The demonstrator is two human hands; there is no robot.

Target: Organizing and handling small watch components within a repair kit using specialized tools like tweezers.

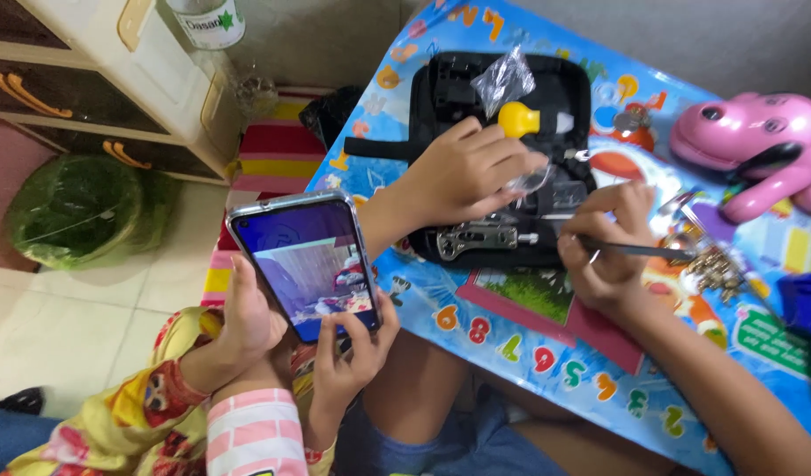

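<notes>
My left hand (463, 172) lay spread over the open black tool case (441, 97) on the colourful number table (546, 361), fingers loosely curled on a clear plastic piece (533, 179); I could not tell whether they actually gripped it. A yellow bulb blower (520, 119) sat just above the knuckles. My right hand (608, 251) was clamped around a thin dark tool (639, 250) beside the case. Below left, another person's two hands held a smartphone (307, 260). A pink toy dog (758, 141) rested at the table's far right.
</notes>
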